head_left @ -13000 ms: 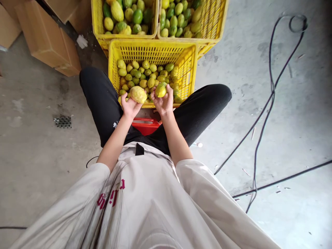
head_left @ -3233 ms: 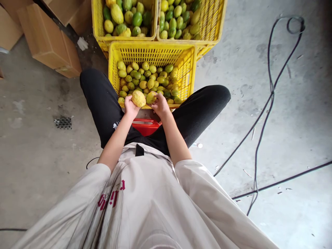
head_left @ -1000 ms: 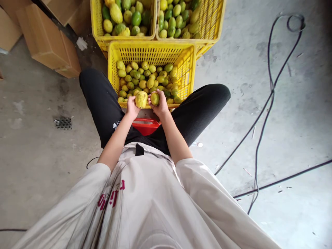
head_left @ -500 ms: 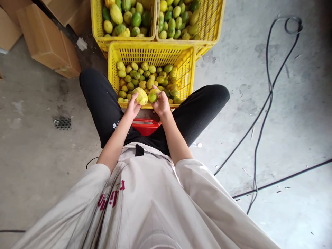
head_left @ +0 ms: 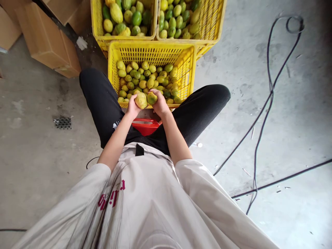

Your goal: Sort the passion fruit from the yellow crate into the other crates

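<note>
**Freshly turned, green showing**

The small fruit has just turned, bringing its green side into my view. My right fingers grip it; my left fingers grip the big fruit beside it, over the crate holding a pile.

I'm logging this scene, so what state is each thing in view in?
Left hand, closed on the larger fruit
Right hand, closed on the smaller fruit
Front crate, open-topped, partly filled
Back left crate, open-topped, holding fruit
Back right crate, open-topped, holding fruit
Black cable, loosely looped on the floor
</note>
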Motion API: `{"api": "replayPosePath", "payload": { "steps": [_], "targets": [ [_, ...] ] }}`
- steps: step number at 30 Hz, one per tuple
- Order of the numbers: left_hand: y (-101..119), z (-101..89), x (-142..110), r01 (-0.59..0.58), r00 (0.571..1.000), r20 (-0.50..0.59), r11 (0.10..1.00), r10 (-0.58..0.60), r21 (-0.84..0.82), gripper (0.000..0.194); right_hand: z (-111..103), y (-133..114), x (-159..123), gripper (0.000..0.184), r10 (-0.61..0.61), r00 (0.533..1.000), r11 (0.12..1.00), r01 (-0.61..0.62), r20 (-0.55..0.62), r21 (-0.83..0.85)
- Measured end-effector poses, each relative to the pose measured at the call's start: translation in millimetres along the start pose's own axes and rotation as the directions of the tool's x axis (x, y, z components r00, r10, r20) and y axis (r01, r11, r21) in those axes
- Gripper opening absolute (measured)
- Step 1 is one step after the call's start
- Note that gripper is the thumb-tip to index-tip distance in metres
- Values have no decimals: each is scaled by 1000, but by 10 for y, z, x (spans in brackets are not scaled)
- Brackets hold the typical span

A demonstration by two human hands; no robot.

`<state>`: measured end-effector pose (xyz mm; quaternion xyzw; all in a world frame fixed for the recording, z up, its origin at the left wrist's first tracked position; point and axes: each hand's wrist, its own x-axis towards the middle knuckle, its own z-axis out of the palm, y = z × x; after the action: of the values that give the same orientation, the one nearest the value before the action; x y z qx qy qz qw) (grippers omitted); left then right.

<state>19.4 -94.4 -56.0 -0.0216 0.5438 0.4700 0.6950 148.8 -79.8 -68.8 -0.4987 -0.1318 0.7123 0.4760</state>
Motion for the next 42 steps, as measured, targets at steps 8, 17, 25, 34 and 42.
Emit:
{"api": "replayPosePath", "payload": {
  "steps": [8, 17, 25, 34, 42],
  "targets": [
    [29, 15, -1, -146, 989, 1, 988, 146, -55, 11, 36, -72, -44, 24, 20, 999, 999, -18, -47, 42],
    [-35, -69, 90, -98, 995, 22, 995, 98, -20, 5, 47, 58, -10, 12, 114, 993, 992, -115, 14, 44],
    [-122, -195, 281, -52, 934, -345, 990, 94, 129, 33, -156, 171, 166, 20, 350, 847, 931, -268, -401, 248],
    [-130, -171, 210, -10, 929, -355, 965, 105, 260, 42, -55, -190, 353, 27, 427, 844, 901, -366, -324, 233],
    [-95, -163, 140, -7, 921, -378, 975, 92, 221, 35, 307, -1439, 678, 81, -297, 954, 857, 246, 43, 453]
  ]
}}
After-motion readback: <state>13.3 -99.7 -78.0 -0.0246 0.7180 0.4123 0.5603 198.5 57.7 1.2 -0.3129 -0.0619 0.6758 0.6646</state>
